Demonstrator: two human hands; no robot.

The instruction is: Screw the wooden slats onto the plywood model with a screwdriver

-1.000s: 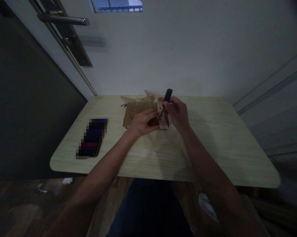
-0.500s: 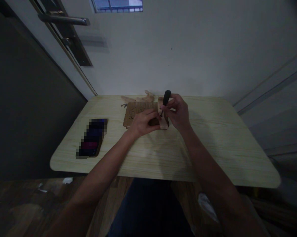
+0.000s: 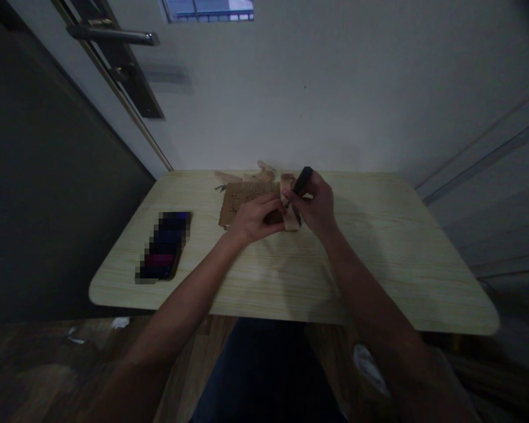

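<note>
My right hand (image 3: 316, 200) is closed around a black-handled screwdriver (image 3: 303, 181). The tool leans to the right, its tip down at a pale tan strip (image 3: 291, 220), perhaps wood. That strip lies across the right end of a brown cardboard piece (image 3: 242, 197) dotted with small holes. My left hand (image 3: 256, 218) rests over the cardboard, with thumb and fingers pinching the strip from its left side. Whether a screw sits under the tip is too small to make out.
Small dark screws (image 3: 221, 188) lie left of the cardboard, with tan scraps (image 3: 259, 175) behind it. A phone (image 3: 164, 247) with a blurred screen is on the table (image 3: 378, 276) at left. A white door with a metal handle (image 3: 114, 36) stands behind the table.
The screwdriver's handle has tipped to the right and a little lower, and my right fingers have shifted around it. My left hand and the cardboard stay in place.
</note>
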